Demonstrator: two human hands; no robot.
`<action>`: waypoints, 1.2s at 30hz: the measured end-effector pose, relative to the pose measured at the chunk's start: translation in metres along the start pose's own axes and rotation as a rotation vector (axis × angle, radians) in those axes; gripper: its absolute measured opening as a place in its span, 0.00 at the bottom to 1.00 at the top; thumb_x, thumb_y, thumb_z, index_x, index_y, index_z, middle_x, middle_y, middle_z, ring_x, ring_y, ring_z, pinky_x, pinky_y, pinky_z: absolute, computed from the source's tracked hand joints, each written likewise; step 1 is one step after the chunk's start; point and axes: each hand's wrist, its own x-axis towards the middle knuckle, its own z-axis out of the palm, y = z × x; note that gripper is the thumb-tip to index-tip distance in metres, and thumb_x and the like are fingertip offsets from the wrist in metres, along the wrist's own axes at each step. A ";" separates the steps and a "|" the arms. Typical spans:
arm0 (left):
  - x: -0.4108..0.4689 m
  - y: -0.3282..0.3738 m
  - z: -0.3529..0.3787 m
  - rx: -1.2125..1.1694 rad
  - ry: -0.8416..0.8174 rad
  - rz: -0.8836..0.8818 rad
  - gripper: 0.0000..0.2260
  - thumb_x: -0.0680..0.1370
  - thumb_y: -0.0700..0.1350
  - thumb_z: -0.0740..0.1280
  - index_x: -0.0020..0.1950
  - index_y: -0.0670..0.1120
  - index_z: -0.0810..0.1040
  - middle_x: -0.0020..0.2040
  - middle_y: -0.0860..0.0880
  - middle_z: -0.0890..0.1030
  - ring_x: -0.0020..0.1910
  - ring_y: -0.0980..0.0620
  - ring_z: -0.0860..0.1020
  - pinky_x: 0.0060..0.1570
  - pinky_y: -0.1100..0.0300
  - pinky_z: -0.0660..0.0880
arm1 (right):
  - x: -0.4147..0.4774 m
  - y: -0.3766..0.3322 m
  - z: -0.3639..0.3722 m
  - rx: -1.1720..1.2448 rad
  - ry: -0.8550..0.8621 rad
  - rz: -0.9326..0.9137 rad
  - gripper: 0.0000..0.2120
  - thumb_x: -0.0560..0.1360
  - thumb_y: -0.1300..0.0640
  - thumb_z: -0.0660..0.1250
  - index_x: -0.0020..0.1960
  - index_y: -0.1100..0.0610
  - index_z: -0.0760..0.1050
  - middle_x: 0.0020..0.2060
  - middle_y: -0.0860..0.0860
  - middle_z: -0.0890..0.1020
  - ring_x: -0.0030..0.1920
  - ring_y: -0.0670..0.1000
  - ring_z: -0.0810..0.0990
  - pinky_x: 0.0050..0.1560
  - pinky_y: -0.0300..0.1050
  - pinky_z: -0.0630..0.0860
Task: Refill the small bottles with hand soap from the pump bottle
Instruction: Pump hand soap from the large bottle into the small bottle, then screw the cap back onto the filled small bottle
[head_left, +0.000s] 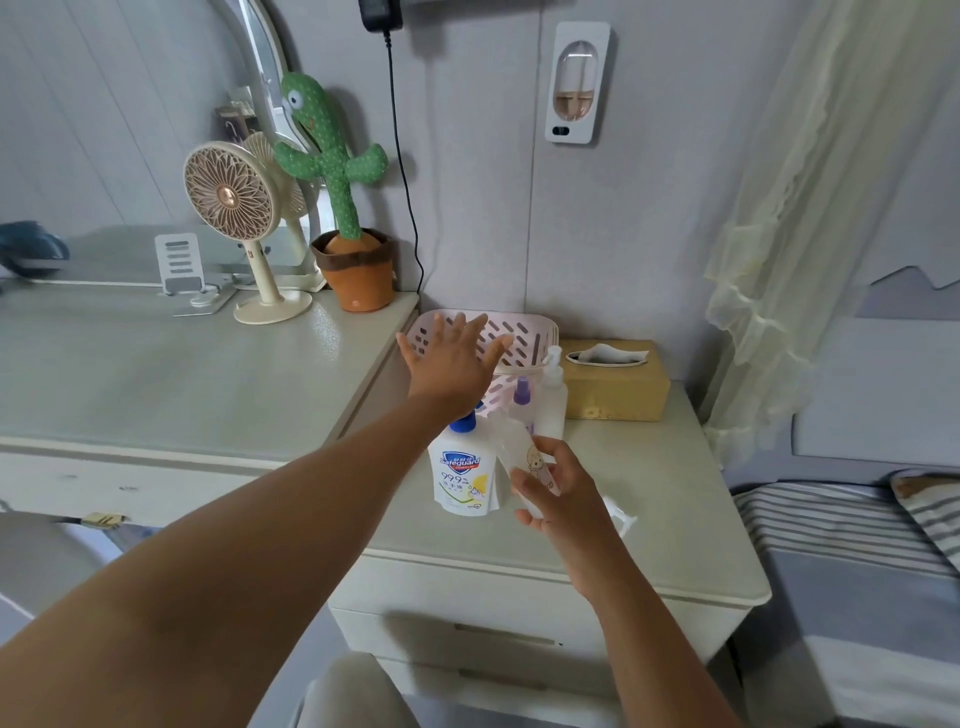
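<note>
A white hand soap pump bottle (461, 478) with a blue top stands on the nightstand (670, 525). My right hand (558, 491) grips a small clear bottle (522, 452) tilted right beside the soap bottle. My left hand (452, 358) is stretched out with fingers spread, hovering above the soap bottle's pump and in front of a pink basket (524, 332). Behind stand a small purple-capped spray bottle (521, 395) and a small white pump bottle (552, 389). A small clear pump cap (621, 514) lies on the nightstand by my right wrist.
A yellow tissue box (613, 384) sits at the back right of the nightstand. On the desk (156, 374) to the left stand a fan (234, 218), a phone stand (182, 270) and a cactus toy (348, 208). A bed (852, 545) lies to the right.
</note>
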 end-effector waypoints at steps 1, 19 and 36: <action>0.001 0.000 -0.001 0.011 0.015 -0.001 0.28 0.79 0.65 0.44 0.76 0.56 0.55 0.77 0.50 0.55 0.77 0.49 0.47 0.69 0.33 0.37 | 0.000 -0.001 0.000 -0.003 0.000 -0.002 0.17 0.75 0.56 0.68 0.61 0.47 0.69 0.57 0.47 0.77 0.55 0.45 0.77 0.39 0.36 0.78; -0.013 0.003 -0.028 -0.328 0.115 0.048 0.21 0.79 0.55 0.61 0.71 0.51 0.67 0.65 0.48 0.75 0.56 0.51 0.77 0.59 0.55 0.70 | -0.012 -0.018 -0.002 0.007 0.020 -0.022 0.16 0.75 0.53 0.67 0.61 0.47 0.68 0.58 0.50 0.77 0.58 0.52 0.78 0.45 0.39 0.81; -0.125 0.025 -0.041 -0.993 -0.349 0.162 0.11 0.74 0.48 0.70 0.51 0.43 0.83 0.47 0.49 0.84 0.46 0.53 0.81 0.49 0.65 0.76 | -0.051 -0.009 -0.021 0.243 -0.088 0.002 0.28 0.73 0.57 0.71 0.70 0.47 0.65 0.58 0.55 0.77 0.55 0.56 0.80 0.53 0.49 0.79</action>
